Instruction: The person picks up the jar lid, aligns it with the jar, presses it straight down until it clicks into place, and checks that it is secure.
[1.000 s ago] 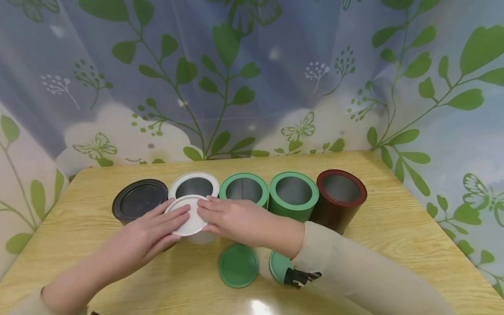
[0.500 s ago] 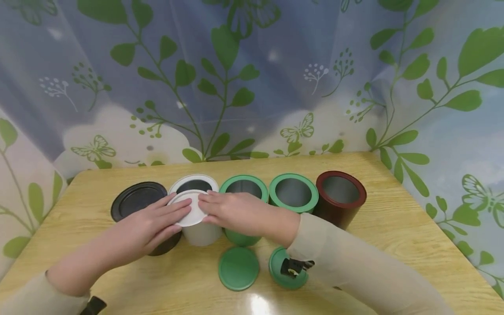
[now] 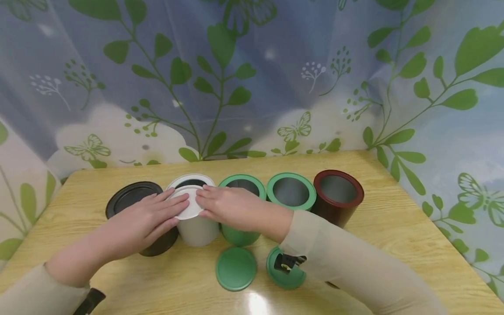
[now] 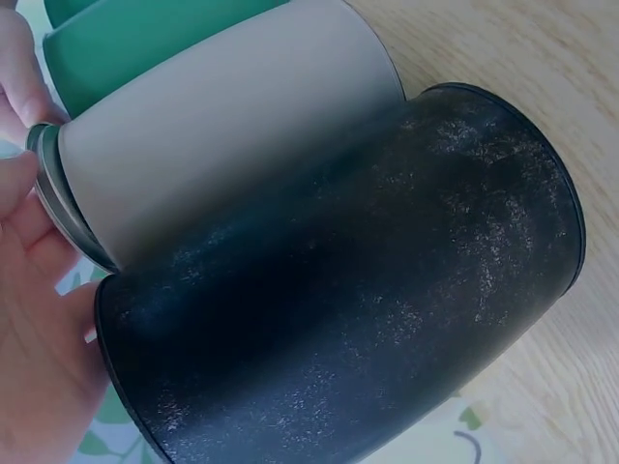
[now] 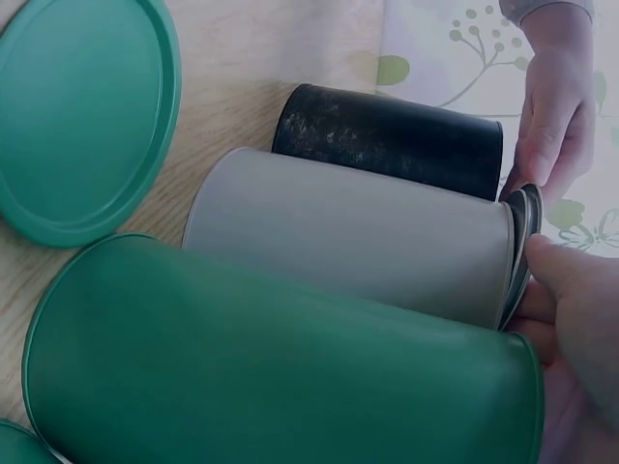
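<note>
Both hands hold a round white lid [image 3: 192, 206], tilted over the near part of the white can's [image 3: 198, 232] rim. My left hand [image 3: 151, 221] pinches its left edge, fingers on top; my right hand [image 3: 236, 209] pinches the right edge likewise. In the left wrist view the lid [image 4: 60, 198] stands slightly apart from the can mouth on one side. The right wrist view shows its edge [image 5: 527, 237] between thumb and fingers. A dark gap of the can's inside shows behind the lid. The black can [image 3: 157, 245], its lid on, is partly behind my left hand.
Right of the white can stand an uncovered green can [image 3: 241, 236], another green can [image 3: 291, 208] and a dark red can [image 3: 334, 214]. Two green lids [image 3: 236, 269] lie on the wooden table [image 3: 393, 236] in front. A patterned curtain [image 3: 252, 96] hangs behind.
The white lid has moved away from me and up onto the white can's near rim, both hands moving with it. More of the can's mouth is covered now.
</note>
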Motion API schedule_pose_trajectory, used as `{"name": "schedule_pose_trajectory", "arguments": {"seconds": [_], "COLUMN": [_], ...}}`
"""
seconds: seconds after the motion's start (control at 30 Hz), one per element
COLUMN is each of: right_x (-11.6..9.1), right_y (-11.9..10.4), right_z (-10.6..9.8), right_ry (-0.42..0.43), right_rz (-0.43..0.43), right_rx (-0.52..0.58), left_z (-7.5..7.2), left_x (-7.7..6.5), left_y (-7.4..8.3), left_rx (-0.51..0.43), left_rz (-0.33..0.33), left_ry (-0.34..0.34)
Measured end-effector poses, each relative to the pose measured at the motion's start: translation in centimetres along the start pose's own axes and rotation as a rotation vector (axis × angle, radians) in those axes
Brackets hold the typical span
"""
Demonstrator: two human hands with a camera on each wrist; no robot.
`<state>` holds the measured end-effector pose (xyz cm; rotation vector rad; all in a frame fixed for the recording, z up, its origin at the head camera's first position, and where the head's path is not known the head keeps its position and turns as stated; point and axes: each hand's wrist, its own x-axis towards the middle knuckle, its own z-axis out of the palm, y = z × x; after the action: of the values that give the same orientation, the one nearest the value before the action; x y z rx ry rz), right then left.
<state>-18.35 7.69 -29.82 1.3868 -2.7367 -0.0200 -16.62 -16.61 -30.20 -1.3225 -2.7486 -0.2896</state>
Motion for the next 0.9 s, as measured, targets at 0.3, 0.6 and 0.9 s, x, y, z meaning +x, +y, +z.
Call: {"name": "schedule_pose_trajectory", "arguments": {"seconds": [0.3, 0.6, 0.9], "right_x": [0.5, 0.9, 1.2], "right_y": [0.6, 0.8, 0.7], "right_z": [0.1, 0.0, 0.0], "right_ry": [-0.008, -0.030, -0.014], "right_rz": [0.035, 0.068, 0.074], "right_rx": [0.002, 0.008, -0.047], "left_z": [0.2, 0.1, 0.2], "left_x": [1.1, 1.7, 2.3], "left_y": [-0.8, -0.9, -1.0], "left_rx": [-0.021, -0.023, 0.030], "left_rz": [-0.020, -0.008, -0.031], "left_ry": [-0.023, -0.018, 0.001]}}
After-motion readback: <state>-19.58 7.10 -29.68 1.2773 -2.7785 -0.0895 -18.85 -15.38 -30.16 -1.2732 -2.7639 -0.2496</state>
